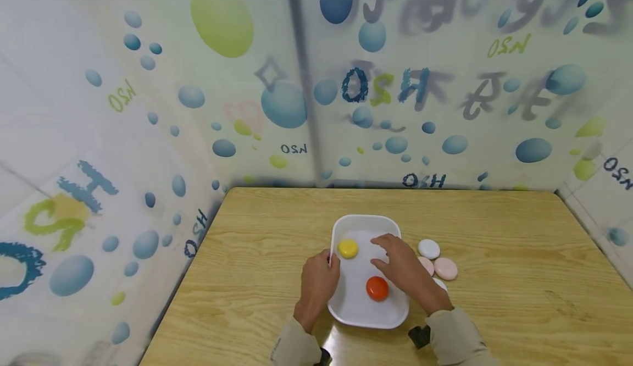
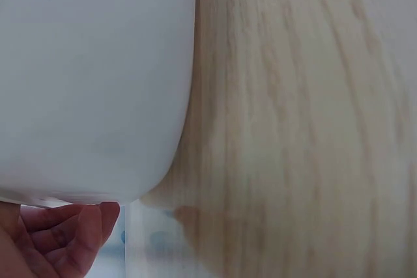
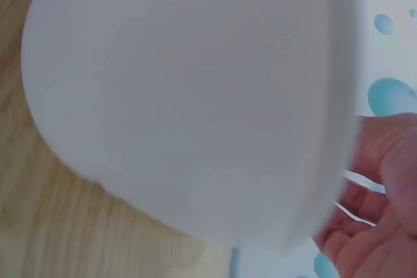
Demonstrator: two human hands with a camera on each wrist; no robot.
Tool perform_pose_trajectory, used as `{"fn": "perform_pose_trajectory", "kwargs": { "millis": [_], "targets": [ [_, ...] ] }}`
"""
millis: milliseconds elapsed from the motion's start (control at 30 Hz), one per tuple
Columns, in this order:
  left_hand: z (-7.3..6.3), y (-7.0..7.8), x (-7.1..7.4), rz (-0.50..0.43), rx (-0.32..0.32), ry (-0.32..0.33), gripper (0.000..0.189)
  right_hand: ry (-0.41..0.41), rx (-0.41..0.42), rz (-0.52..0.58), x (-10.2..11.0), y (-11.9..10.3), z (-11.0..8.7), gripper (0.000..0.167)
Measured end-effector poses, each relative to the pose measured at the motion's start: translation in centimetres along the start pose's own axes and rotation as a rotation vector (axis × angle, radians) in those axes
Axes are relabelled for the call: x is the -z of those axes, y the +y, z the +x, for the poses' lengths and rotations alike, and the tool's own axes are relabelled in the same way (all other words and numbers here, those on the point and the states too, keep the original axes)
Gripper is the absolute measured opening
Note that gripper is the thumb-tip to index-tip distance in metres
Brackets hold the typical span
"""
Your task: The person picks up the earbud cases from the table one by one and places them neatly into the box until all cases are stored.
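A white tray with rounded corners rests on the wooden table. Inside it lie a yellow round disc toward the back left and a red round disc nearer the front right. My left hand grips the tray's left rim; in the left wrist view its curled fingers show past the tray's wall. Over the tray's right side reaches my right hand, thumb and fingers spread apart with nothing between them. The right wrist view shows that hand beyond the tray's outer wall.
To the right of the tray, a white disc and a pink disc lie on the wooden table. Another pink and another white disc are partly hidden behind my right arm. A patterned curtain stands along the table's back edge.
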State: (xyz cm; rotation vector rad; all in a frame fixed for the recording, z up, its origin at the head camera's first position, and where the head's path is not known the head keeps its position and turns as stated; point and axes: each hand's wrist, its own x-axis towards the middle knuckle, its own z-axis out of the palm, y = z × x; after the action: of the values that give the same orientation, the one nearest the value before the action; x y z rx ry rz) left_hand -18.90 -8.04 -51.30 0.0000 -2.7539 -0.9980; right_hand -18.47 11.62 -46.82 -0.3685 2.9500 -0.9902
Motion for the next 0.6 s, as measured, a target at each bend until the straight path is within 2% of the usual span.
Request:
{"fn": "perform_pose_trajectory", "kwargs": {
  "millis": [300,600],
  "targets": [
    [0.0,0.0,0.0,-0.008,0.011,-0.013,0.021,0.090,-0.060,-0.016,1.9,2.0,-0.7,0.046],
    [0.0,0.1,0.0,-0.016,0.014,-0.018,0.020,0.163,-0.047,0.009,3.7,4.9,-2.0,0.047]
  ]
}}
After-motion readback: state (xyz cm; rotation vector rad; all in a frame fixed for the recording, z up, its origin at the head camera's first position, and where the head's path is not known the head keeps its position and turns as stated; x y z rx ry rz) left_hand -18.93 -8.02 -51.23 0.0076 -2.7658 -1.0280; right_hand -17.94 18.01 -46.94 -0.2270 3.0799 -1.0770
